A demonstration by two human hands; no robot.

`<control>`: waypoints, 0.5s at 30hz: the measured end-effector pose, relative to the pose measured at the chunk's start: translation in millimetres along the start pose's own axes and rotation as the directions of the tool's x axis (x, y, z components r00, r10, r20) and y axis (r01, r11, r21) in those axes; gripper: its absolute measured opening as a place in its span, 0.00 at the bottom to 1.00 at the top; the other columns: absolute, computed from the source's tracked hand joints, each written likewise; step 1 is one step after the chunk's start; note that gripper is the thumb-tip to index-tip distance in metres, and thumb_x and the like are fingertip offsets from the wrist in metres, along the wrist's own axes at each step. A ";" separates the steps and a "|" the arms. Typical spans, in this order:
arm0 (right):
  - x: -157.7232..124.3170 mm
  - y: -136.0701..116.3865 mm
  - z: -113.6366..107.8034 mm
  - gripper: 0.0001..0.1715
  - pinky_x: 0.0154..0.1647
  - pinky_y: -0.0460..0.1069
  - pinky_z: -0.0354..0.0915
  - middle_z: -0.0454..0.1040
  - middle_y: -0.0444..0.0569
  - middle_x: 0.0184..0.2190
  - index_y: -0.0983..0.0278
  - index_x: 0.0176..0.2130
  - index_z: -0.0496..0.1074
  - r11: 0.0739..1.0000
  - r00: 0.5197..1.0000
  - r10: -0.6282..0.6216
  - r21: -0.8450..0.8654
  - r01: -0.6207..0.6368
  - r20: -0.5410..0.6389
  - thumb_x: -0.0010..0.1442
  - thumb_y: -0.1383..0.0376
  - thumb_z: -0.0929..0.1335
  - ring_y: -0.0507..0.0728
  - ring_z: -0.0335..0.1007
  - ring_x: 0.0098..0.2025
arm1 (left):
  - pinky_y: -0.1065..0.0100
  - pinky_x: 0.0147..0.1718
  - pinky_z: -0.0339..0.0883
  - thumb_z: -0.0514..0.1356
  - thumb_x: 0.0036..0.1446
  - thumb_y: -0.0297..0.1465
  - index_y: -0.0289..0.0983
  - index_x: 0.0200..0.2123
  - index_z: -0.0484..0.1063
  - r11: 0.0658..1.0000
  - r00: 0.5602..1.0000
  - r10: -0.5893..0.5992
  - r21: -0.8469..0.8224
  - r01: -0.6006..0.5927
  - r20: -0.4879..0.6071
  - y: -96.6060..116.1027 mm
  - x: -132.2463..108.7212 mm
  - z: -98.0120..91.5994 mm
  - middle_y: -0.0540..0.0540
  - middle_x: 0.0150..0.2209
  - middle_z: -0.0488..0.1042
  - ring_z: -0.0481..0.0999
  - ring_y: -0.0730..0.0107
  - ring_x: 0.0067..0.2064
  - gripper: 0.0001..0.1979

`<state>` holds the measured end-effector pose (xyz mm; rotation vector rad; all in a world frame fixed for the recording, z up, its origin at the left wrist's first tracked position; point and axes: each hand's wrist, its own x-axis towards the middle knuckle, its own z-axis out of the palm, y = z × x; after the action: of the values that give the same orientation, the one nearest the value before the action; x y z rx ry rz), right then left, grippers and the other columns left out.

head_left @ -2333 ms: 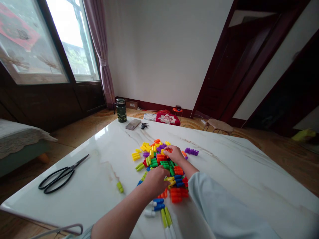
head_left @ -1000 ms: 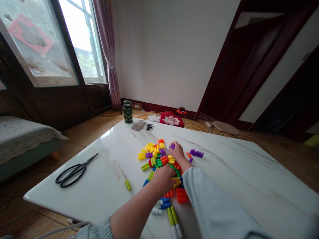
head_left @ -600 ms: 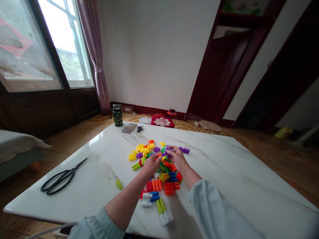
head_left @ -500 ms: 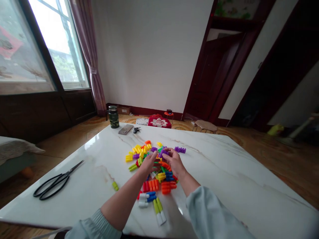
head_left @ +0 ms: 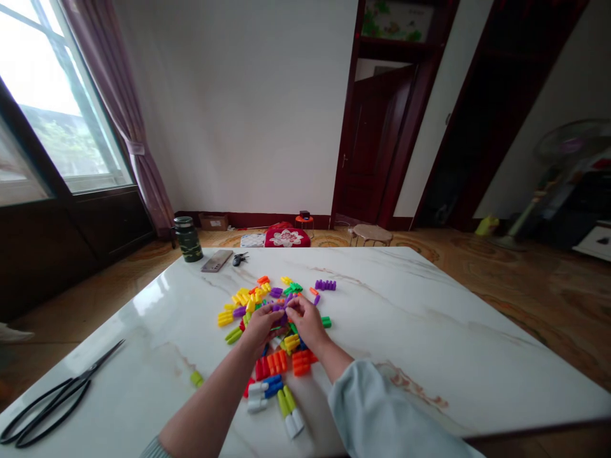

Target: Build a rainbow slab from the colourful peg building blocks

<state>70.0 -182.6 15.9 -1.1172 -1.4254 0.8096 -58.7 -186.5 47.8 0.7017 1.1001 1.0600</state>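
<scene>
My left hand (head_left: 260, 326) and my right hand (head_left: 307, 323) meet over a pile of bullet-shaped plastic building pieces. Between their closed fingertips are purple building pieces (head_left: 282, 310), partly hidden by the fingers. Left of the hands lie yellow pieces (head_left: 245, 297) and lime-green pieces (head_left: 233, 335). Closer to me are orange pieces (head_left: 277, 362), red pieces (head_left: 262, 369), blue pieces (head_left: 273, 386), white pieces (head_left: 258, 397) and a lime-and-white group (head_left: 290, 410). Beyond my right hand rests a joined purple row (head_left: 325, 285).
Long black-handled scissors (head_left: 64, 397) lie on the marble-patterned table (head_left: 382, 331) at left. A camouflage flask (head_left: 188, 240), a phone (head_left: 217, 261) and keys (head_left: 240, 259) are near its far edge. Past the table are a stool (head_left: 372, 234) and a fan (head_left: 539, 191).
The view has turned right, so the table and its things sit further left. Both hands have come closer together, and the left now also grips at the purple pieces.
</scene>
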 end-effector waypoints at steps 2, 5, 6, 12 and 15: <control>1.5 0.9 -2.4 0.04 0.37 0.51 0.69 0.72 0.43 0.27 0.61 0.30 0.66 0.999 0.996 0.032 -0.034 -0.035 -0.081 0.51 0.63 0.66 0.55 0.71 0.31 | 0.74 0.25 0.73 0.63 0.52 0.22 0.33 0.36 0.71 1.000 1.000 -0.007 -0.011 0.007 0.006 -0.4 -0.8 1.1 0.49 0.27 0.73 0.74 0.75 0.26 0.07; 2.9 -1.0 -5.5 0.07 0.34 0.50 0.68 0.70 0.41 0.24 0.60 0.29 0.62 0.994 0.986 0.083 -0.065 -0.093 -0.147 0.48 0.65 0.67 0.55 0.70 0.29 | 0.74 0.24 0.73 0.65 0.53 0.28 0.34 0.36 0.71 0.999 0.998 -0.015 -0.040 0.018 0.059 -1.4 -3.4 4.5 0.50 0.27 0.72 0.73 0.77 0.25 0.07; 2.8 -1.8 -5.9 0.09 0.34 0.50 0.68 0.70 0.40 0.24 0.60 0.30 0.62 0.993 0.985 0.094 -0.062 -0.104 -0.147 0.47 0.66 0.67 0.55 0.71 0.29 | 0.75 0.23 0.73 0.65 0.53 0.30 0.34 0.37 0.72 0.999 0.997 -0.022 -0.025 0.024 0.076 -1.4 -4.6 5.7 0.50 0.27 0.72 0.73 0.77 0.24 0.09; -0.6 -0.6 -3.1 0.19 0.38 0.51 0.69 0.77 0.42 0.30 0.60 0.42 0.63 0.996 0.998 0.026 -0.088 -0.031 -0.062 0.48 0.70 0.66 0.56 0.75 0.34 | 0.79 0.17 0.66 0.67 0.51 0.31 0.36 0.43 0.72 0.996 1.000 -0.006 0.085 0.004 0.019 0.4 -8.7 7.8 0.52 0.24 0.72 0.70 0.79 0.20 0.15; -0.6 0.7 -3.6 0.18 0.41 0.51 0.69 0.78 0.44 0.33 0.60 0.44 0.67 0.986 0.999 -0.043 -0.160 0.042 0.000 0.51 0.69 0.66 0.56 0.75 0.37 | 0.79 0.17 0.64 0.70 0.46 0.30 0.34 0.39 0.73 0.989 0.998 0.034 0.143 -0.027 -0.050 1.5 -8.2 5.1 0.53 0.22 0.71 0.70 0.79 0.20 0.17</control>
<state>73.6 -183.4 15.6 -1.2041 -1.5273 0.6721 -55.1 -193.4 53.7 0.8102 1.2219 1.0380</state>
